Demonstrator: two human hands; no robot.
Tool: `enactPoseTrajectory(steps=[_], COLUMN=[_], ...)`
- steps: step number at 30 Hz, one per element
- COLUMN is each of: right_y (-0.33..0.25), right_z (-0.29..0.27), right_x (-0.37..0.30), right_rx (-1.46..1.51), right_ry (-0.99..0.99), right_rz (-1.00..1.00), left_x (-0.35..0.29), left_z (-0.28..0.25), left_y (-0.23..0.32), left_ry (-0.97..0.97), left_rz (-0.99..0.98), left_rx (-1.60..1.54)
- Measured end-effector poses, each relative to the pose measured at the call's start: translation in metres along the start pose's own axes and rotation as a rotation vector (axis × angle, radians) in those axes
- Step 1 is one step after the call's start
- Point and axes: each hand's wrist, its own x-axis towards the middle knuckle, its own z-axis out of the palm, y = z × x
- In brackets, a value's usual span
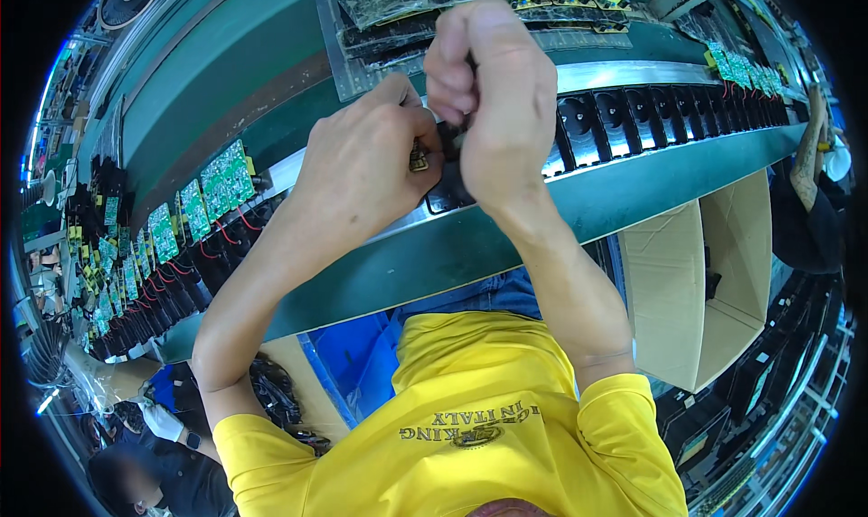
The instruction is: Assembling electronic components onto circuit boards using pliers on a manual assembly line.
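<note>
My left hand [375, 146] is closed over the work row, its fingers curled round a small dark part with brass-coloured metal [419, 159]. What that part is does not show clearly. Just right of it and higher, my right hand [502, 101] is curled like a fist, its thumb side up. Anything inside its fingers is hidden. Below both hands lies a black plastic housing [445, 197], largely covered by them. More black housings [624, 122] stand side by side in a row to the right along a shiny metal rail.
Left of me, green circuit boards [226, 179] with red wires rest along the row of black housings. Stacked, wrapped boards [384, 6] sit beyond my hands. An open cardboard box [665, 282] stands at right below the green bench edge [389, 277]. Other people work at both sides.
</note>
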Motion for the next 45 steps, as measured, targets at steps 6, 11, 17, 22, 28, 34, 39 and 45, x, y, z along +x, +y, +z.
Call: enactPoseTrajectory(steps=[6, 11, 17, 22, 28, 34, 39, 45], right_y=[-0.011, -0.079, -0.070, -0.064, -0.078, -0.094, -0.096, -0.108], right_z=[0.002, -0.012, -0.050, -0.047, -0.054, -0.079, -0.085, -0.095], right_x=[0.000, -0.035, -0.076, -0.079, -0.078, -0.076, -0.069, -0.062], right_rx=[0.015, -0.368, -1.512, -1.531, -1.328, -1.237, -1.193, -1.147], right_ry=[0.014, -0.138, -0.526, -0.544, -0.405, -0.259, -0.237, -0.223], right_rz=[0.031, -0.115, -0.248, -0.274, -0.264, -0.203, -0.184, -0.184], left_x=[0.003, 0.002, 0.051, 0.030, -0.039, -0.091, -0.050, 0.180], left_z=[-0.002, -0.019, -0.063, -0.013, 0.002, -0.049, -0.061, -0.045], left_y=[0.002, 0.000, 0.012, -0.001, -0.021, -0.064, -0.046, -0.102], left_ry=[-0.022, -0.066, -0.458, 0.282, 0.246, 0.106, 0.142, 0.606], left_rz=[-0.009, 0.156, -0.001, 0.286, 0.310, 0.274, 0.177, 0.156], left_rx=[0.043, -0.085, 0.011, 0.241, 0.234, 0.303, 0.187, 0.527])
